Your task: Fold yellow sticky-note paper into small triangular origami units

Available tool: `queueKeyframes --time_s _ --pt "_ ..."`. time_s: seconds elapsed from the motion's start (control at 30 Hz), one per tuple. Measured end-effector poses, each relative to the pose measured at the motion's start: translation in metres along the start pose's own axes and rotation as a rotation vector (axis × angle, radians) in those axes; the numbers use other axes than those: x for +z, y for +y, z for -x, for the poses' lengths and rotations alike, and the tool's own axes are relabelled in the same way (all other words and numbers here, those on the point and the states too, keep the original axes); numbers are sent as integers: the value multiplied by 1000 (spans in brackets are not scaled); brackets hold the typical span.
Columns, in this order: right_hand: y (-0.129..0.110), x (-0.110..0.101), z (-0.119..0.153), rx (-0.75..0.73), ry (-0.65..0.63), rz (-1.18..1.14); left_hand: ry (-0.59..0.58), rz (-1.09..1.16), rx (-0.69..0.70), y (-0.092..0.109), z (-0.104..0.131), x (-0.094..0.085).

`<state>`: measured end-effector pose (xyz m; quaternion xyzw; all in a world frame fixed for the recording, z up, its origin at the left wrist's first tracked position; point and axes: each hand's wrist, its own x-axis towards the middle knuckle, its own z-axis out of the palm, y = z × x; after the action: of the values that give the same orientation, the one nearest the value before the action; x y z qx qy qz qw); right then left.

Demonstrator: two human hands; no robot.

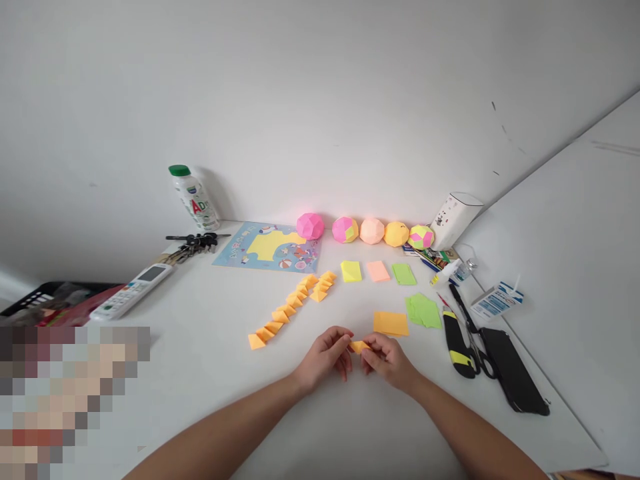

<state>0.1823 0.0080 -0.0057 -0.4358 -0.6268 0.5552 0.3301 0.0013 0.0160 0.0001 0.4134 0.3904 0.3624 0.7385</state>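
A small folded orange paper piece (359, 347) is pinched between my two hands above the near middle of the table. My left hand (329, 352) grips its left end, and my right hand (389, 360) its right end; the fingers partly cover it. Just beyond lies a stack of flat orange paper sheets (391, 323). Farther left, a slanting row of folded orange paper pieces (284, 312) stretches across the table, with a shorter row (323, 287) beside it. Green paper sheets (423, 311) lie to the right.
Paper balls (372, 231) line the wall, behind yellow, peach and green paper stacks (379, 271). At right are a utility knife (457, 343), scissors (479, 350), a black case (515, 370) and a glue bottle (445, 273). A remote (133, 291), keys (193, 247) and a bottle (194, 198) stand left.
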Motion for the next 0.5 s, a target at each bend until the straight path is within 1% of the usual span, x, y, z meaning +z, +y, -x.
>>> queueKeyframes --time_s 0.13,0.33,0.43,0.5 --pt "3 0 -1 43 -9 -60 -31 27 16 -3 -1 -2" --pt "4 -1 -1 78 -18 -157 37 61 4 -4 -1 -2" --pt "4 -1 -1 80 -21 -161 61 65 3 -2 1 0" --pt "3 -2 0 77 -22 -140 54 44 7 -2 1 0"
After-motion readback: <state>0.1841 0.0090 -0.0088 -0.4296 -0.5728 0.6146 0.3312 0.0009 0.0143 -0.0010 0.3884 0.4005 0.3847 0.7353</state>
